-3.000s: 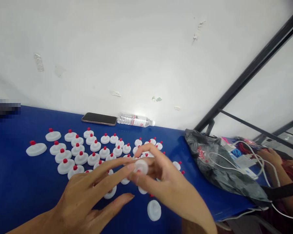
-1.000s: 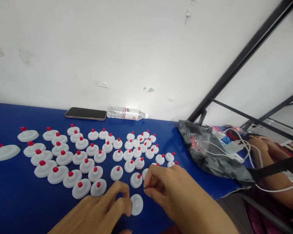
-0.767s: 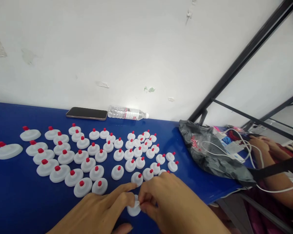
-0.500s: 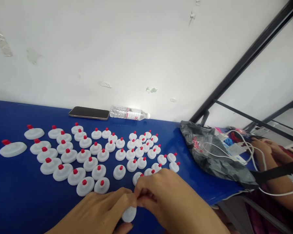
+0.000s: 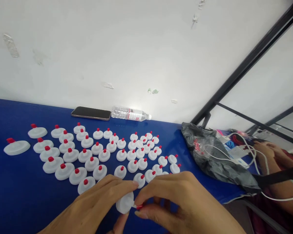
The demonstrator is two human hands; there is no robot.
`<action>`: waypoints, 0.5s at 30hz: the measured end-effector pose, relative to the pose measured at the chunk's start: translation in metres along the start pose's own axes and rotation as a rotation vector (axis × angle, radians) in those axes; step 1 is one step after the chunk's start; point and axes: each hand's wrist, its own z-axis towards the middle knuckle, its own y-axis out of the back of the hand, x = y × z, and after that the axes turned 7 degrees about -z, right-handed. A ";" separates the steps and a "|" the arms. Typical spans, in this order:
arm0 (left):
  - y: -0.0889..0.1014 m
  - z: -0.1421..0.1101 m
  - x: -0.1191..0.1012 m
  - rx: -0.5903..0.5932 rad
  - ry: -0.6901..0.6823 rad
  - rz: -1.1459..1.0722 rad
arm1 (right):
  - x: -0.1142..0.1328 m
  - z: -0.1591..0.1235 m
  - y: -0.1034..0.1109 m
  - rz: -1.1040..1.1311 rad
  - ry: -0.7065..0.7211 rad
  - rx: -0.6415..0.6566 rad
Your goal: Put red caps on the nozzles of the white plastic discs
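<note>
My left hand [image 5: 92,206] pinches a white plastic disc [image 5: 124,202] just above the blue table [image 5: 12,191], near its front edge. My right hand [image 5: 180,204] is closed on a small red cap [image 5: 139,207], which it holds against the disc's side. Beyond my fingers, several white discs with red caps [image 5: 97,156] stand in rows across the table.
A dark phone [image 5: 91,113] and a clear water bottle [image 5: 130,114] lie by the white wall. A black plastic bag [image 5: 217,162] with white cables and small packets sits at the table's right end. Another person's hands [image 5: 267,149] rest beyond it. A black metal frame [image 5: 246,61] slants up on the right.
My left hand has lifted the loose white disc off the table. My right hand has brought a red cap up to it. The view has drifted slightly.
</note>
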 end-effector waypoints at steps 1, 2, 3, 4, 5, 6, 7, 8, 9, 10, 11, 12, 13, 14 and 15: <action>0.000 0.000 0.001 0.001 -0.001 0.008 | -0.001 0.000 0.000 0.004 -0.008 -0.004; 0.001 0.000 0.001 -0.003 -0.002 0.011 | -0.001 0.000 0.000 0.005 -0.015 -0.014; 0.001 0.000 0.002 -0.005 -0.007 0.009 | -0.002 0.001 -0.001 0.005 -0.024 -0.029; 0.001 0.001 0.002 -0.006 -0.009 0.007 | -0.003 0.002 -0.002 0.001 -0.036 -0.044; 0.001 0.002 0.002 -0.009 -0.013 0.007 | -0.003 0.003 -0.003 -0.005 -0.043 -0.054; 0.002 0.004 0.001 -0.008 -0.018 0.010 | -0.004 0.005 -0.004 -0.012 -0.047 -0.056; 0.002 0.005 0.000 -0.002 -0.025 0.014 | -0.004 0.006 -0.006 -0.019 -0.050 -0.052; 0.003 0.005 0.000 0.011 -0.030 0.015 | -0.004 0.008 -0.006 -0.021 -0.052 -0.044; 0.003 0.005 -0.001 0.018 -0.043 0.008 | -0.004 0.009 -0.007 -0.017 -0.052 -0.033; 0.004 0.005 -0.002 0.019 -0.050 0.005 | -0.004 0.010 -0.006 -0.010 -0.054 -0.026; 0.004 0.004 -0.002 0.016 -0.054 0.007 | -0.004 0.010 -0.006 0.000 -0.056 -0.027; 0.004 0.003 -0.003 0.007 -0.050 0.018 | -0.003 0.010 -0.005 0.011 -0.060 -0.033; 0.004 0.003 -0.002 -0.004 -0.043 0.033 | -0.003 0.009 -0.004 0.022 -0.062 -0.042; 0.004 0.002 -0.002 -0.011 -0.037 0.050 | -0.003 0.009 -0.003 0.032 -0.062 -0.051; 0.003 0.002 -0.001 -0.014 -0.030 0.068 | -0.003 0.008 -0.002 0.041 -0.062 -0.060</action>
